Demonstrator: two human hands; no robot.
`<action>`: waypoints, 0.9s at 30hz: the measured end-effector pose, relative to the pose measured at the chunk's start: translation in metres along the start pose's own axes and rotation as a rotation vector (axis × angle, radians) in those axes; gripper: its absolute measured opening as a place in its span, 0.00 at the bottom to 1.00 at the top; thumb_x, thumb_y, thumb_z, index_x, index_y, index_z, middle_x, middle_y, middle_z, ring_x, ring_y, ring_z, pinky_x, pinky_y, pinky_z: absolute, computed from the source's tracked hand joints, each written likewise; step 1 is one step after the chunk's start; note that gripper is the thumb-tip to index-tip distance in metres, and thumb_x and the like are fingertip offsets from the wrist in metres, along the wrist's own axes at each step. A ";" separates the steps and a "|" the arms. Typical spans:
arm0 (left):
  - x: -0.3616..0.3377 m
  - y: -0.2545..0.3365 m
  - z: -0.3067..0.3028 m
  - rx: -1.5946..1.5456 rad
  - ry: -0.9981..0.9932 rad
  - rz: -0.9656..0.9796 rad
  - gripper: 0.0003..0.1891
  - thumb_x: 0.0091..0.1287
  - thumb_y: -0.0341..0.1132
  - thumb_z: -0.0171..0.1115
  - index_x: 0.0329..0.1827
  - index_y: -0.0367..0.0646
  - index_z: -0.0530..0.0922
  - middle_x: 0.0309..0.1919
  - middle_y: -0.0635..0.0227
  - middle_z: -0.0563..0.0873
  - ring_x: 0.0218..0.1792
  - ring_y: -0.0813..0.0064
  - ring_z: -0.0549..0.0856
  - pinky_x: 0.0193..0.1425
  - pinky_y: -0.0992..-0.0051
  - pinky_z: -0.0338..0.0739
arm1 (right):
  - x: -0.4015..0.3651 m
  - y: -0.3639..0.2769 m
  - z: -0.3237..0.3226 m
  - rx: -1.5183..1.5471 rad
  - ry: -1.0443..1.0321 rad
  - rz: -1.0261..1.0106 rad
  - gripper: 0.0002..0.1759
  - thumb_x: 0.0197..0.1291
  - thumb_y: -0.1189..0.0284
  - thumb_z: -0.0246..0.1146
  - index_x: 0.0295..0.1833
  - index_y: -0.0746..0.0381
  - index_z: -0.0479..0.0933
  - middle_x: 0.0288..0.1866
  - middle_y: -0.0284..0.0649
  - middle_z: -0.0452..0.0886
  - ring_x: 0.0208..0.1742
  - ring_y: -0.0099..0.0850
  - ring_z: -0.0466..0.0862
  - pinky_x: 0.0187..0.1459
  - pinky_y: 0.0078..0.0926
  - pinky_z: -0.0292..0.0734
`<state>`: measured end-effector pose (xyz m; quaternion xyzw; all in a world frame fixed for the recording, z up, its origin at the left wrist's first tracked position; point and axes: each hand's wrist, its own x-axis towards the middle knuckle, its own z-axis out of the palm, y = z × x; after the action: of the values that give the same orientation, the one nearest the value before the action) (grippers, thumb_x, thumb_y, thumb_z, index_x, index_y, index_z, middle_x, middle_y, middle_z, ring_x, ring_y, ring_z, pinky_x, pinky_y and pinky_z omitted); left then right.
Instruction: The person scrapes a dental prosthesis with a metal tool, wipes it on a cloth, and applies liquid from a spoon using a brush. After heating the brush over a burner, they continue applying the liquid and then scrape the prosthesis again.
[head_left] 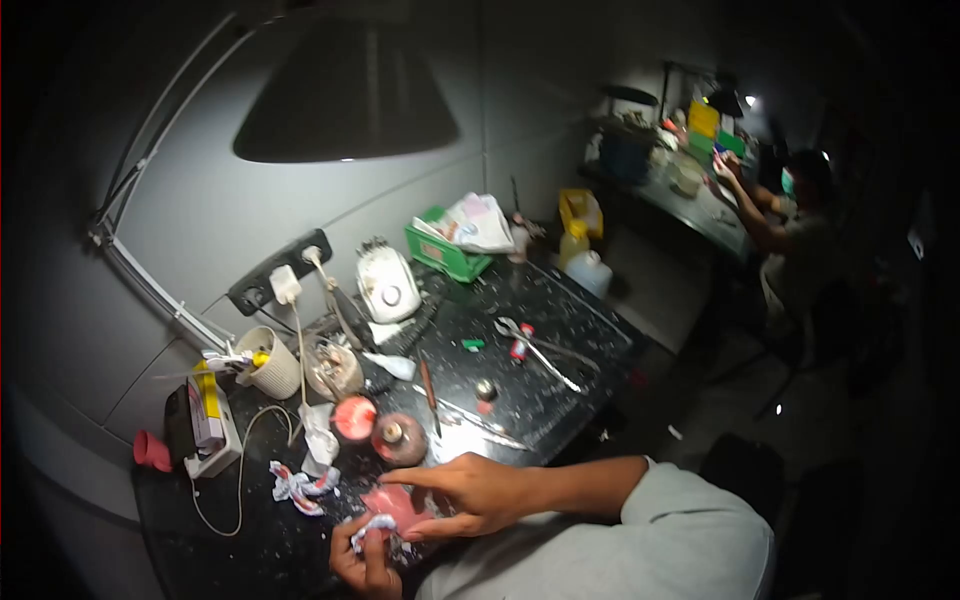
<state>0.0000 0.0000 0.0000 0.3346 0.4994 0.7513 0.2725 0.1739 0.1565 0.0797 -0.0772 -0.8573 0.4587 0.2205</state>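
At the front edge of the black table (560, 310), my left hand (362, 560) is closed on a crumpled white tissue (374, 532). My right hand (465, 495) reaches in from the right, thumb and index finger spread apart around a pink piece (398, 505). The pink piece lies between the two hands, and whether either hand grips it is hard to tell. Just beyond it stand a round brown bottle (400, 441) and a pink-red round dish (354, 417). Another crumpled tissue with red marks (302, 487) lies to the left.
A lamp (347, 90) hangs above. A green bin (445, 252) with papers, a white device (387, 285), a cup (270, 365), a jar (333, 368) and a cable line the wall side. Pliers (540, 355) and slim tools lie right. Another person (800, 225) sits at a far bench.
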 end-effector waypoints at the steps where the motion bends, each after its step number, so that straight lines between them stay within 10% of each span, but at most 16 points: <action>1: 0.008 0.016 0.012 0.044 -0.015 0.007 0.09 0.70 0.30 0.60 0.47 0.32 0.78 0.41 0.58 0.85 0.40 0.76 0.85 0.48 0.78 0.80 | 0.015 -0.006 0.015 -0.005 -0.031 0.038 0.37 0.66 0.55 0.70 0.72 0.67 0.70 0.36 0.46 0.86 0.33 0.35 0.89 0.36 0.32 0.83; 3: -0.016 -0.018 0.038 -0.099 -0.042 0.133 0.09 0.74 0.31 0.59 0.51 0.34 0.76 0.42 0.60 0.84 0.43 0.75 0.85 0.49 0.78 0.80 | -0.014 0.017 0.038 0.018 0.179 -0.223 0.28 0.70 0.60 0.66 0.66 0.67 0.74 0.34 0.48 0.87 0.36 0.41 0.90 0.38 0.33 0.82; 11: -0.033 0.002 0.062 0.012 -0.071 0.103 0.08 0.74 0.27 0.56 0.52 0.34 0.75 0.44 0.60 0.84 0.40 0.77 0.85 0.45 0.81 0.80 | -0.036 0.018 0.044 0.158 0.352 -0.138 0.20 0.71 0.61 0.63 0.53 0.70 0.82 0.39 0.52 0.89 0.35 0.39 0.91 0.41 0.33 0.83; 15: -0.021 -0.022 0.042 -0.005 -0.066 0.116 0.07 0.74 0.26 0.57 0.51 0.33 0.77 0.43 0.59 0.85 0.40 0.76 0.86 0.45 0.80 0.81 | -0.036 0.027 0.049 0.173 0.328 -0.060 0.21 0.71 0.60 0.64 0.58 0.65 0.83 0.32 0.47 0.89 0.32 0.30 0.90 0.35 0.27 0.80; 19: -0.022 -0.022 0.040 0.100 -0.047 0.064 0.08 0.74 0.28 0.57 0.51 0.34 0.77 0.43 0.61 0.85 0.37 0.77 0.85 0.41 0.81 0.80 | -0.035 0.027 0.045 0.193 0.242 -0.036 0.20 0.72 0.63 0.62 0.61 0.64 0.82 0.47 0.53 0.89 0.48 0.40 0.91 0.49 0.32 0.83; 27: -0.027 -0.019 0.046 0.093 -0.043 0.001 0.07 0.75 0.30 0.55 0.48 0.35 0.76 0.38 0.65 0.83 0.32 0.81 0.81 0.36 0.84 0.73 | -0.038 0.005 0.025 0.239 0.106 0.068 0.18 0.72 0.68 0.60 0.60 0.68 0.79 0.43 0.55 0.88 0.42 0.46 0.90 0.46 0.33 0.84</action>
<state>0.0540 0.0127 -0.0115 0.3631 0.5278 0.7199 0.2671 0.1963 0.1277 0.0521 -0.1036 -0.7806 0.5601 0.2574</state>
